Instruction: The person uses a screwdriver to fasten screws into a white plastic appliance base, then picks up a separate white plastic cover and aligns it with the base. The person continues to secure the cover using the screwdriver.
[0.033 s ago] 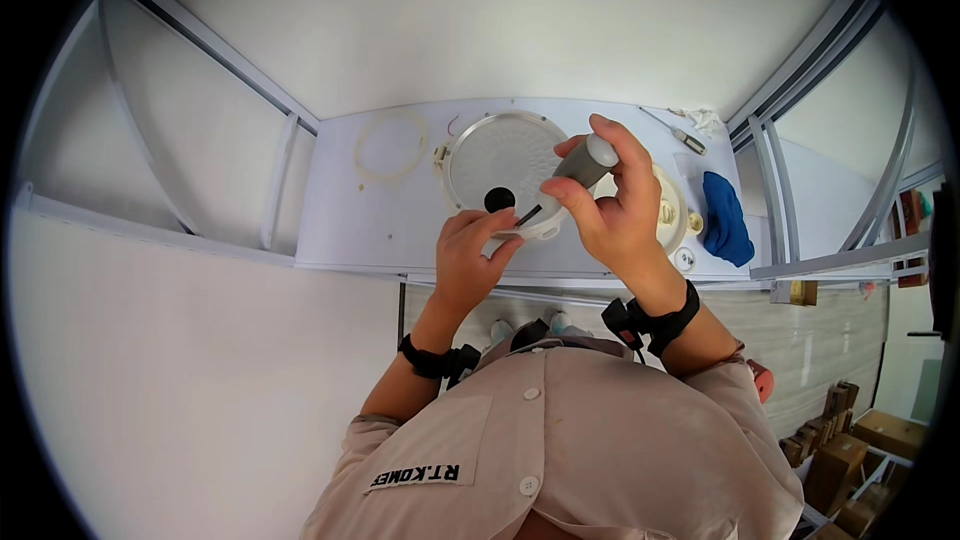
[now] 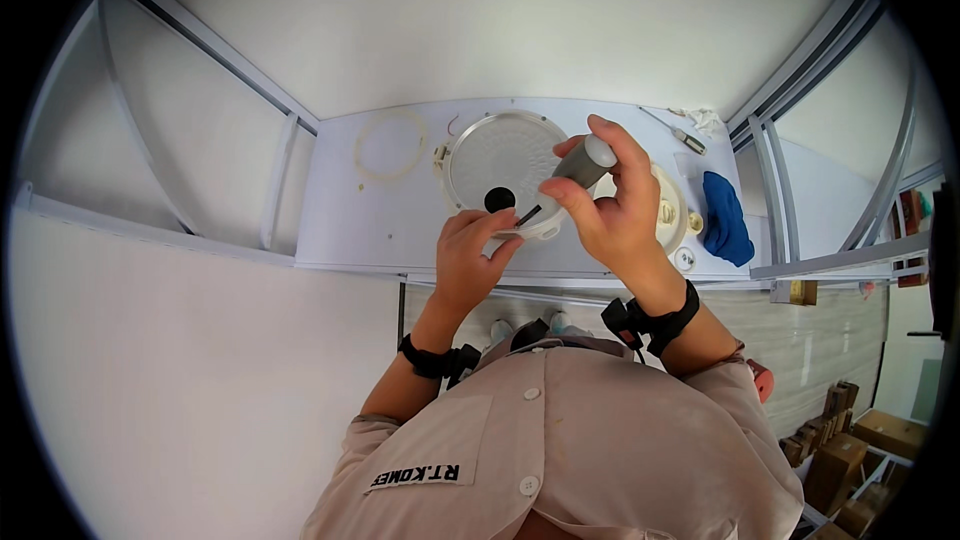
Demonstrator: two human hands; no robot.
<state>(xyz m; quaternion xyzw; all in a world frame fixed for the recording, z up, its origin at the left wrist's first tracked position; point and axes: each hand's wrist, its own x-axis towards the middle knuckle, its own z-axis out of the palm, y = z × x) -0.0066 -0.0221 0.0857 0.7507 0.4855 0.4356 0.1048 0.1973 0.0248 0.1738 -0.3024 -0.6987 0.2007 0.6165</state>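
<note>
My right hand (image 2: 622,202) is wrapped round the grey handle of a screwdriver (image 2: 582,162). Its dark shaft slants down to the left, toward the near rim of a round, white-rimmed housing (image 2: 500,155) with a pale, silvery face. A black disc (image 2: 499,200) shows on that face near the front rim. Beside the shaft's tip, my left hand (image 2: 468,258) has its thumb and forefinger drawn together at the rim. Whatever lies between those fingertips is too small or hidden to make out.
A cream ring (image 2: 390,147) lies at the table's left. To the right are a cream round part (image 2: 668,210), partly behind my right hand, a small round dish (image 2: 684,259), a blue cloth (image 2: 727,220) and a second screwdriver (image 2: 686,139). Metal frame posts flank the table.
</note>
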